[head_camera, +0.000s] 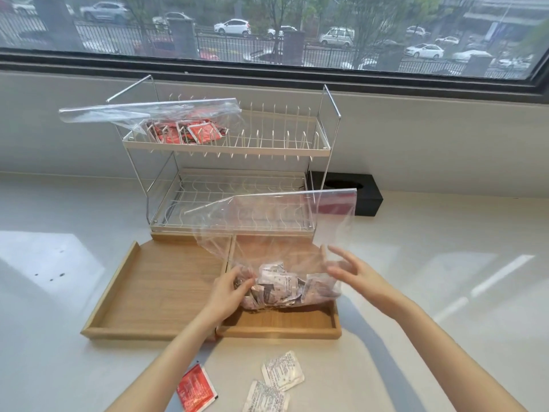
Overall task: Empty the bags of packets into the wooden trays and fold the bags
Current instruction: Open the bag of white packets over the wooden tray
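Trays are sitting side by side on the white counter (74,367), touching along their inner edges. On the left, the left tray (154,288) is showing only bare wood. Behind it, on the top shelf of the dish rack (225,144), a clear bag of red packets (181,126) is lying with its open mouth sticking out to the left. Moving right, the left hand (230,288) is gripping the left side of a second clear bag (276,233), fingers curled into the plastic. This bag is resting in the right tray (282,325), its mouth standing up and gaping while a heap of pale printed packets (279,285) is bunching at the bottom. The right hand (353,270) is hovering at the bag's right side with fingers spread and relaxed; it is blurred, so contact with the plastic is hard to judge. Near the front edge, a loose red packet (196,388) and two white packets (282,374) are lying on the counter.
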`<control>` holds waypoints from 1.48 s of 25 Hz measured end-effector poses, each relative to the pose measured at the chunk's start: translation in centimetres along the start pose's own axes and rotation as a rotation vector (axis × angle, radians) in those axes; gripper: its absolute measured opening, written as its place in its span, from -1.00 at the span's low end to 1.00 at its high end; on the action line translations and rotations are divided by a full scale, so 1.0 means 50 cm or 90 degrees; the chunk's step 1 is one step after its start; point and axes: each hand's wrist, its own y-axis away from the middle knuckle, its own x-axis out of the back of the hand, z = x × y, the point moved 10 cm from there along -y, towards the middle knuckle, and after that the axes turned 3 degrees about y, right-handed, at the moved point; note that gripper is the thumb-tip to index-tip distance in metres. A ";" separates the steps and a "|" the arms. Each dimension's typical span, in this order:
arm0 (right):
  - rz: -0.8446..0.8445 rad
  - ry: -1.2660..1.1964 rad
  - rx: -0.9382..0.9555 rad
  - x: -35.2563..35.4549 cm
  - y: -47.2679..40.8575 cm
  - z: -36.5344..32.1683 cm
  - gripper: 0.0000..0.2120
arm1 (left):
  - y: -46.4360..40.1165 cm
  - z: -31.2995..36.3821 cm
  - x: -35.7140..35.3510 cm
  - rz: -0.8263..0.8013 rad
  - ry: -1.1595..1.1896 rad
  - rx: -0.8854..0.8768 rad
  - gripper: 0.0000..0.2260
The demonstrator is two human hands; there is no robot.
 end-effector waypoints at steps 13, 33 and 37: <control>0.000 0.474 0.219 0.042 0.008 -0.435 -0.64 | 0.011 0.126 0.033 0.016 0.170 -0.086 -0.93; -0.277 0.353 0.028 -0.084 -0.028 -0.325 -0.53 | 0.040 0.204 0.103 0.082 0.448 -0.158 -0.87; -0.360 0.337 -0.008 -0.115 -0.024 -0.296 -0.65 | 0.050 0.218 0.104 0.067 0.421 -0.171 -0.92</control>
